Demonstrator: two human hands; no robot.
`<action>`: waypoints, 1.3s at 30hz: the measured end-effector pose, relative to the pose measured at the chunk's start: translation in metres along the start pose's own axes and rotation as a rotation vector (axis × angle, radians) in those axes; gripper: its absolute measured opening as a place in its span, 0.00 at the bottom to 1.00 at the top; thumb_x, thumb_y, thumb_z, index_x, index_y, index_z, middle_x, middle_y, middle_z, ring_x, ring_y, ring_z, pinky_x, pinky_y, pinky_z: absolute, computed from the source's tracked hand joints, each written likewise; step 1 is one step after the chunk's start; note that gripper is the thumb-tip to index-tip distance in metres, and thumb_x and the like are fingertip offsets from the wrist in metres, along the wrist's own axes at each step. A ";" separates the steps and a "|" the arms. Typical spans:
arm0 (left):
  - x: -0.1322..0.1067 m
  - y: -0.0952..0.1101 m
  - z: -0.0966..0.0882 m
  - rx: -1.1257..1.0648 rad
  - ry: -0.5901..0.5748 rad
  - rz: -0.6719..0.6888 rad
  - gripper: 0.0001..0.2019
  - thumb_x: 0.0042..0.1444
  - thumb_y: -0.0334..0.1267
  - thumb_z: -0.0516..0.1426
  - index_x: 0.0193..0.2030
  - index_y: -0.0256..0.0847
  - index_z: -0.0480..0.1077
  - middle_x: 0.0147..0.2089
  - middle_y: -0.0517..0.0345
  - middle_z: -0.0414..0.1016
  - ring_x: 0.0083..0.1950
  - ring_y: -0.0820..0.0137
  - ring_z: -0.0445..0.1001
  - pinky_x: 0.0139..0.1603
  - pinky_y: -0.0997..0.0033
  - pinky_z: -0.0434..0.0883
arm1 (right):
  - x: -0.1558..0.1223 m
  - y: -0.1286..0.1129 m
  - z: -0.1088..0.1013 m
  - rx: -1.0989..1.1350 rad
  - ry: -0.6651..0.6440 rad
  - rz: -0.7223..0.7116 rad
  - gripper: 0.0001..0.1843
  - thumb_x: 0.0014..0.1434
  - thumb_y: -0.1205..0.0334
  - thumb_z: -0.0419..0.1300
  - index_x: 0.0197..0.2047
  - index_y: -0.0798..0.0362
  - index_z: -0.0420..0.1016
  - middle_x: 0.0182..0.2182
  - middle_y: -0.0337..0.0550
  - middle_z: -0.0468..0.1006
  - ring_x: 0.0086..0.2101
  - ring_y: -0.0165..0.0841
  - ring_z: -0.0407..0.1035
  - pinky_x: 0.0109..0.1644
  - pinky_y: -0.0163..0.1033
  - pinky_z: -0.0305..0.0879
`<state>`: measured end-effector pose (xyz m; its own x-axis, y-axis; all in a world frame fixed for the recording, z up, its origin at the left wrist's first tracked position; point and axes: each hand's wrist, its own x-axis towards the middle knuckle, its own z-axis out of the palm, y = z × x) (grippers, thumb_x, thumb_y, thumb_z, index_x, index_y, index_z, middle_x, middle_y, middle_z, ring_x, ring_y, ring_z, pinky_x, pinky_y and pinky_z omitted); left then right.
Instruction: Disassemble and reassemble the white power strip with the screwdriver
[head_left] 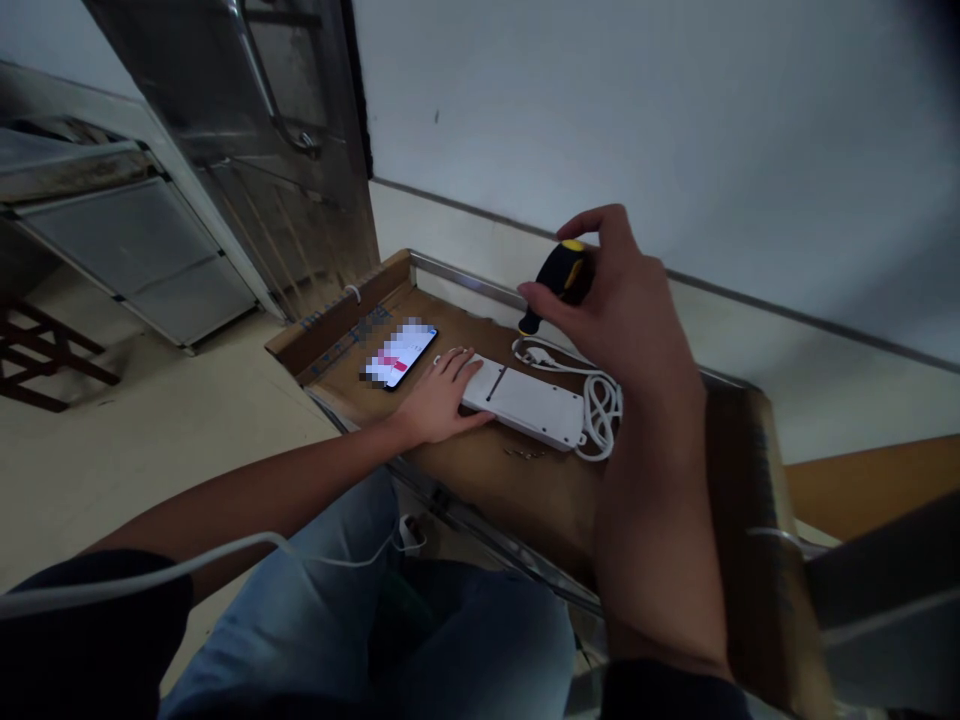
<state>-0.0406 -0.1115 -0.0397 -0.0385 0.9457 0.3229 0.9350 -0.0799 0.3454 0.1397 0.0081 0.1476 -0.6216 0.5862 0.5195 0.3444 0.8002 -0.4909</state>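
Note:
My left hand [442, 397] lies flat on the near end of a white power strip [525, 402], its fingers spread and pressing on the casing. My right hand [626, 335] is raised above the strip and grips a screwdriver [562, 277] with a black and yellow handle. The screwdriver's shaft is hidden behind my fingers and its dark tip end points down. A coiled white cord [604, 400] lies beside the strip's far end, just below my right hand. Several small screws [525, 452] lie on the cardboard near the strip's front edge.
A smartphone [399, 357] with a lit, blurred screen lies left of the strip on a cardboard-topped metal-framed stand [487, 470]. A metal door and a white wall rise behind it. My jeans-clad legs are below, with a white cable across my left forearm.

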 end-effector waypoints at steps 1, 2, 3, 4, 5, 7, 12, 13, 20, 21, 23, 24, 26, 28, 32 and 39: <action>0.000 0.000 0.000 -0.004 0.004 0.000 0.46 0.61 0.69 0.59 0.75 0.38 0.60 0.80 0.36 0.57 0.82 0.45 0.54 0.82 0.37 0.56 | 0.000 0.001 0.001 0.039 -0.001 -0.007 0.28 0.60 0.49 0.69 0.58 0.47 0.64 0.37 0.42 0.79 0.32 0.33 0.70 0.37 0.40 0.66; 0.000 0.000 0.000 -0.006 0.006 -0.001 0.46 0.61 0.70 0.59 0.75 0.38 0.60 0.80 0.36 0.57 0.82 0.45 0.54 0.82 0.37 0.56 | 0.000 0.002 0.001 0.077 -0.002 -0.009 0.29 0.60 0.47 0.69 0.57 0.47 0.64 0.38 0.43 0.80 0.33 0.33 0.71 0.36 0.40 0.66; 0.000 0.000 0.000 -0.007 0.006 -0.003 0.46 0.61 0.70 0.59 0.75 0.39 0.60 0.80 0.37 0.57 0.82 0.45 0.54 0.82 0.37 0.56 | 0.000 0.002 0.001 0.109 -0.004 -0.006 0.29 0.60 0.45 0.69 0.56 0.47 0.63 0.39 0.43 0.81 0.33 0.33 0.72 0.36 0.40 0.66; 0.000 0.000 0.000 -0.005 0.005 -0.003 0.46 0.61 0.69 0.59 0.76 0.39 0.60 0.80 0.37 0.57 0.82 0.45 0.54 0.82 0.37 0.56 | 0.000 0.002 0.001 0.132 -0.008 0.001 0.30 0.59 0.44 0.70 0.56 0.47 0.64 0.39 0.44 0.82 0.33 0.33 0.72 0.35 0.40 0.66; 0.000 0.000 0.000 -0.003 0.002 -0.002 0.46 0.61 0.69 0.59 0.76 0.39 0.60 0.80 0.37 0.57 0.82 0.45 0.54 0.82 0.37 0.56 | -0.001 0.002 0.000 0.145 -0.012 0.007 0.30 0.59 0.43 0.70 0.55 0.48 0.64 0.39 0.45 0.82 0.33 0.33 0.72 0.35 0.40 0.66; 0.000 0.000 0.000 0.003 -0.003 0.001 0.46 0.62 0.69 0.58 0.76 0.38 0.60 0.80 0.37 0.57 0.82 0.45 0.54 0.83 0.38 0.55 | -0.001 0.001 -0.003 0.153 -0.038 0.009 0.29 0.59 0.42 0.70 0.54 0.48 0.65 0.40 0.46 0.82 0.33 0.33 0.71 0.34 0.41 0.65; 0.000 0.001 -0.001 0.003 -0.008 0.002 0.46 0.62 0.69 0.59 0.75 0.36 0.60 0.80 0.36 0.57 0.82 0.45 0.54 0.83 0.38 0.56 | -0.001 0.001 -0.008 0.188 -0.073 -0.041 0.25 0.60 0.46 0.68 0.55 0.47 0.69 0.40 0.42 0.81 0.33 0.31 0.72 0.36 0.40 0.68; 0.000 0.001 -0.001 0.005 -0.009 0.001 0.46 0.62 0.69 0.59 0.75 0.35 0.60 0.80 0.35 0.57 0.82 0.45 0.54 0.83 0.38 0.55 | -0.001 0.001 -0.008 0.198 -0.069 -0.056 0.24 0.60 0.48 0.68 0.55 0.47 0.70 0.41 0.41 0.81 0.33 0.31 0.72 0.37 0.40 0.69; 0.000 0.000 -0.001 0.006 -0.006 0.000 0.46 0.62 0.69 0.58 0.75 0.36 0.60 0.80 0.35 0.57 0.82 0.45 0.55 0.83 0.38 0.56 | 0.001 0.003 -0.005 0.220 -0.075 -0.094 0.23 0.60 0.56 0.63 0.58 0.48 0.71 0.46 0.42 0.81 0.39 0.32 0.75 0.48 0.44 0.76; 0.000 0.000 -0.001 0.006 -0.009 -0.002 0.47 0.62 0.69 0.58 0.75 0.35 0.60 0.80 0.35 0.57 0.82 0.45 0.55 0.83 0.39 0.56 | 0.001 0.003 -0.006 0.226 -0.076 -0.092 0.23 0.60 0.56 0.63 0.58 0.48 0.71 0.46 0.42 0.81 0.40 0.32 0.76 0.49 0.45 0.77; 0.000 0.001 -0.001 0.002 -0.011 -0.004 0.46 0.61 0.70 0.58 0.75 0.36 0.60 0.80 0.36 0.56 0.82 0.44 0.55 0.83 0.39 0.56 | 0.000 0.002 -0.006 0.256 -0.064 -0.090 0.23 0.60 0.56 0.64 0.58 0.48 0.71 0.47 0.41 0.81 0.41 0.33 0.76 0.51 0.45 0.77; 0.000 0.001 -0.001 -0.001 -0.009 -0.005 0.46 0.61 0.70 0.59 0.75 0.37 0.61 0.80 0.36 0.56 0.82 0.45 0.55 0.83 0.39 0.56 | 0.000 0.002 -0.007 0.273 -0.058 -0.091 0.23 0.59 0.57 0.64 0.58 0.48 0.72 0.47 0.42 0.81 0.42 0.34 0.77 0.52 0.46 0.77; 0.000 0.000 -0.001 -0.007 -0.003 -0.005 0.46 0.61 0.69 0.59 0.75 0.39 0.60 0.80 0.36 0.56 0.82 0.45 0.55 0.83 0.38 0.56 | -0.001 0.002 -0.007 0.293 -0.047 -0.091 0.23 0.59 0.57 0.64 0.57 0.47 0.72 0.48 0.42 0.81 0.44 0.36 0.77 0.54 0.48 0.78; 0.001 0.000 0.000 -0.009 0.000 -0.002 0.46 0.61 0.69 0.59 0.75 0.39 0.60 0.80 0.36 0.57 0.82 0.45 0.55 0.82 0.38 0.56 | -0.001 0.002 -0.007 0.286 -0.044 -0.092 0.22 0.59 0.58 0.64 0.57 0.47 0.71 0.47 0.43 0.81 0.44 0.37 0.78 0.53 0.49 0.78; 0.000 -0.001 0.001 0.000 -0.001 0.005 0.47 0.61 0.70 0.58 0.75 0.37 0.60 0.80 0.35 0.56 0.82 0.45 0.55 0.82 0.38 0.56 | 0.000 0.003 -0.007 0.248 -0.038 -0.097 0.22 0.59 0.58 0.63 0.57 0.46 0.71 0.46 0.42 0.81 0.42 0.36 0.77 0.51 0.48 0.78; 0.001 -0.001 0.001 0.006 0.009 0.013 0.46 0.62 0.69 0.59 0.75 0.35 0.61 0.80 0.35 0.57 0.82 0.44 0.55 0.83 0.39 0.56 | 0.000 0.003 -0.008 0.262 -0.048 -0.089 0.24 0.58 0.56 0.64 0.57 0.48 0.72 0.46 0.43 0.81 0.40 0.34 0.76 0.49 0.46 0.77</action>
<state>-0.0411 -0.1107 -0.0406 -0.0294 0.9418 0.3348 0.9377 -0.0900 0.3355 0.1466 0.0117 0.1514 -0.6757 0.5039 0.5380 0.0976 0.7846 -0.6122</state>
